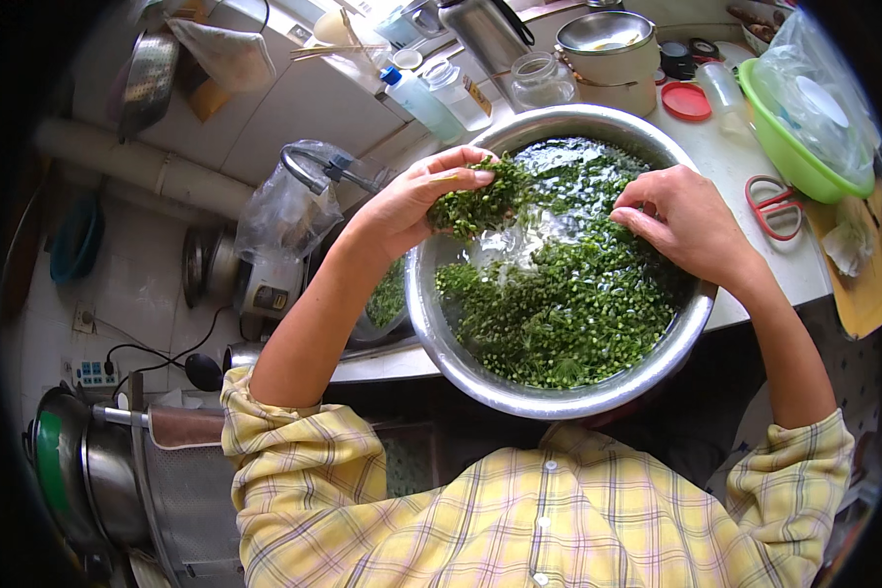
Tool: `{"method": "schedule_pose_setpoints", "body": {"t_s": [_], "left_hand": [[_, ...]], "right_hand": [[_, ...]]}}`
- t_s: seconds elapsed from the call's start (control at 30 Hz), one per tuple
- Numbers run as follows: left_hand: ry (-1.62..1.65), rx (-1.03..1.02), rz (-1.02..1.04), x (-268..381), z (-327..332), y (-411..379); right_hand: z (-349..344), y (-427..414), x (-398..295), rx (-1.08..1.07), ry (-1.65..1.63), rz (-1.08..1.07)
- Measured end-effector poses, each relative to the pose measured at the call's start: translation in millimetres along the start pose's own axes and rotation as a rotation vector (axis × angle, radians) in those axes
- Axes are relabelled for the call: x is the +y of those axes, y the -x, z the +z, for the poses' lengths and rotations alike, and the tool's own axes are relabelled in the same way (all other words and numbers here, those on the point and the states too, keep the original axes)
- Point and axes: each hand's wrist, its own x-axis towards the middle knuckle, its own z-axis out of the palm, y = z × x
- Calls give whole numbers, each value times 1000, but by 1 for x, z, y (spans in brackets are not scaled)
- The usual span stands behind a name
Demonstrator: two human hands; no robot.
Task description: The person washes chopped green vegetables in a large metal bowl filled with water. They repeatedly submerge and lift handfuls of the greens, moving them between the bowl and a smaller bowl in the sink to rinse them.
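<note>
A wide metal basin (456, 360) holds water and a floating mass of green plant clusters (566, 316) with small round buds or seeds on thin stems. My left hand (426, 187) grips a dripping clump of green clusters (481, 202) over the basin's left side, the thumb lying along its top. On the other side, my right hand (687, 220) hovers just above the water with curled fingers and the thumb near the index finger. Whether anything small sits between those fingertips is hidden. Bright reflections cover part of the open water between the hands.
Left of the basin, more greens (387, 294) lie by the sink under a curved faucet (301, 165). Bottles (422, 103), a glass jar (544, 81) and a lidded-looking pot (606, 59) line the back. Red-handled scissors (773, 207) and a green plastic bowl (801, 158) stand right.
</note>
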Motion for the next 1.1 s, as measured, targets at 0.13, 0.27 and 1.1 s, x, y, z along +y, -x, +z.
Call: {"method": "schedule_pose_setpoints", "body": {"t_s": [0.13, 0.27, 1.1], "left_hand": [[-53, 103, -113, -21, -12, -1], [121, 47, 23, -28, -50, 30], [-517, 198, 22, -27, -36, -22]], "right_hand": [[-2, 0, -5, -24, 6, 51], [2, -2, -1, -16, -6, 18], [-1, 0, -1, 0, -2, -17]]}}
